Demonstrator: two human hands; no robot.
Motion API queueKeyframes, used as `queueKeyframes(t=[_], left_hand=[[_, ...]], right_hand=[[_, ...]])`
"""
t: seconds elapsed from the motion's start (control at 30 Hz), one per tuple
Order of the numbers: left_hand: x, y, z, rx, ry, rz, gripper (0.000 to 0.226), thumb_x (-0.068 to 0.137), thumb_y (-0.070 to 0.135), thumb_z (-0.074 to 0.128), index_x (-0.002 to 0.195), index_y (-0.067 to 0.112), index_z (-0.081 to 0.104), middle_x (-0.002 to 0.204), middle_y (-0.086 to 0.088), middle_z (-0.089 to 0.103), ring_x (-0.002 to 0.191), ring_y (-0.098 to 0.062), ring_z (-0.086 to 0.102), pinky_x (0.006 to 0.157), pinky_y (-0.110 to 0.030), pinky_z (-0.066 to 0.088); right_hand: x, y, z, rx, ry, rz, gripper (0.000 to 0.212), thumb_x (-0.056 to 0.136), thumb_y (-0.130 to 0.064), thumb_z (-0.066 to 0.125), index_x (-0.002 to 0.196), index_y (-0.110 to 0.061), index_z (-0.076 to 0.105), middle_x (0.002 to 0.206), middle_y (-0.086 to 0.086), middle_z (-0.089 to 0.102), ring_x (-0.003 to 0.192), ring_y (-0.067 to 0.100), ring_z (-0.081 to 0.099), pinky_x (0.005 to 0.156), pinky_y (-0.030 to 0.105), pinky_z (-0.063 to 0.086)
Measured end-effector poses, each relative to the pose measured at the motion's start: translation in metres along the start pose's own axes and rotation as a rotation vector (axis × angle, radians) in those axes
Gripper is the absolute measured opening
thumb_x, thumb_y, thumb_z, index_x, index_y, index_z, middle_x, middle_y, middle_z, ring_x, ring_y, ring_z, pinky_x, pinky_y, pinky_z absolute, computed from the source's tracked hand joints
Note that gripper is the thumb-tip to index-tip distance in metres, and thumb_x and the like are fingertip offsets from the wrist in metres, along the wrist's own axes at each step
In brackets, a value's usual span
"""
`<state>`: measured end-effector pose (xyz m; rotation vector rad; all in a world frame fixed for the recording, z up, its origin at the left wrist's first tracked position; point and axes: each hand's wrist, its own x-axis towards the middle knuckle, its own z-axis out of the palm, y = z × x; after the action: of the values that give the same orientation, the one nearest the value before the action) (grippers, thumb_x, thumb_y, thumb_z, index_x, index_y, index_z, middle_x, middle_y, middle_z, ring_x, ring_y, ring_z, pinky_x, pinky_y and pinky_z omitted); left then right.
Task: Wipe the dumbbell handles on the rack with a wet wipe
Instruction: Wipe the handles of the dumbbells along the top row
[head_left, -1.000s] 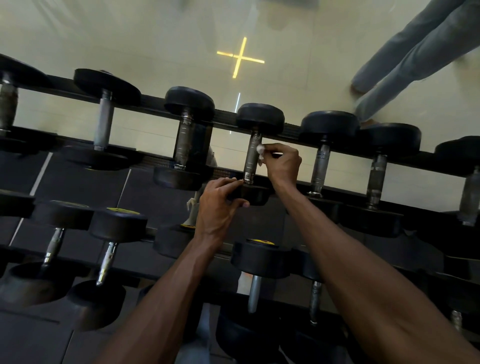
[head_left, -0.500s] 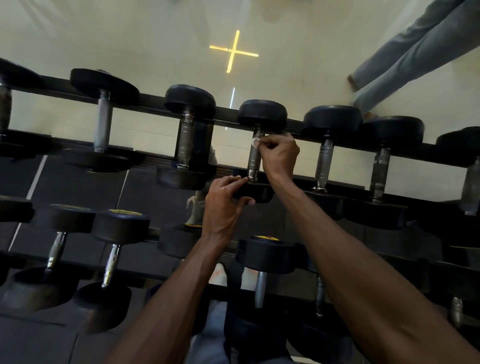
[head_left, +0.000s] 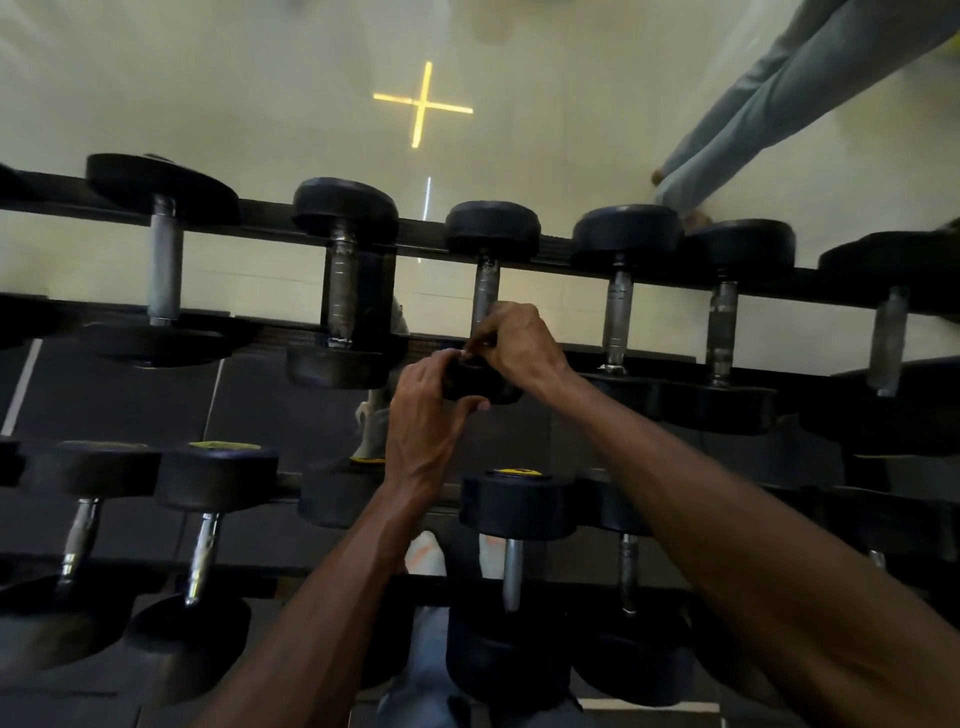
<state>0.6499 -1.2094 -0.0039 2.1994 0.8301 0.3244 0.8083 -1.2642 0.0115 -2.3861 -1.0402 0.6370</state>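
Note:
A black dumbbell with a steel handle (head_left: 486, 291) lies on the top tier of the rack (head_left: 561, 255), in the middle of the view. My left hand (head_left: 427, 415) grips its near black head (head_left: 480, 382) from the left. My right hand (head_left: 519, 347) is curled round the lower end of the handle, just above that head. The wet wipe is hidden inside my right hand's fingers. Other dumbbells line the top tier on both sides, their handles bare.
A lower tier holds more dumbbells, one with a yellow-marked head (head_left: 517, 501) right under my arms. A mirror behind the rack reflects a person's legs (head_left: 789, 98) at the upper right and a yellow cross light (head_left: 423, 104). My shoes (head_left: 428, 558) show below.
My right hand has slid down the handle from its upper end to the near head. The white wipe, visible before, is now covered by my fingers. My left hand kept its grip.

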Motion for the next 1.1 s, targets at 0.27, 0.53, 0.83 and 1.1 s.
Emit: queueKeyframes(t=[0.27,0.53,0.83,1.1], left_hand=[[-0.002,0.021,-0.001,0.012,0.008,0.014,0.072,0.073,0.03,0.091,0.135,0.015,0.057,0.131,-0.006,0.06,0.122,-0.022,0.052,0.102,-0.03,0.045],[-0.008,0.107,0.073,-0.037,-0.123,0.145,0.057,0.082,0.047,0.082,0.126,0.017,0.062,0.122,-0.001,0.06,0.117,-0.017,0.052,0.099,-0.027,0.044],[-0.031,0.13,0.118,-0.009,-0.01,-0.034,0.067,0.072,0.04,0.091,0.127,0.013,0.065,0.131,-0.004,0.058,0.122,-0.02,0.054,0.103,-0.028,0.046],[-0.034,0.134,0.124,-0.015,0.061,-0.082,0.066,0.068,0.037,0.093,0.124,0.01,0.07,0.124,-0.004,0.064,0.115,-0.022,0.062,0.097,-0.039,0.054]], right_hand=[[-0.022,0.041,-0.037,0.086,0.067,0.128,0.014,0.083,-0.024,0.083,0.092,-0.012,0.081,0.085,-0.003,0.07,0.076,0.009,0.067,0.061,0.02,0.05],[-0.051,0.121,-0.112,0.361,0.071,0.213,0.021,0.086,-0.024,0.08,0.107,-0.021,0.078,0.103,-0.005,0.076,0.095,0.007,0.071,0.084,0.034,0.062],[-0.066,0.153,-0.118,0.036,-0.072,-0.122,0.024,0.091,-0.037,0.072,0.1,-0.017,0.081,0.093,0.0,0.068,0.08,0.013,0.063,0.071,0.028,0.054],[-0.042,0.136,-0.107,-0.301,-0.319,-0.31,0.004,0.093,-0.015,0.064,0.09,-0.018,0.063,0.095,0.005,0.064,0.081,0.02,0.063,0.076,0.038,0.057]])
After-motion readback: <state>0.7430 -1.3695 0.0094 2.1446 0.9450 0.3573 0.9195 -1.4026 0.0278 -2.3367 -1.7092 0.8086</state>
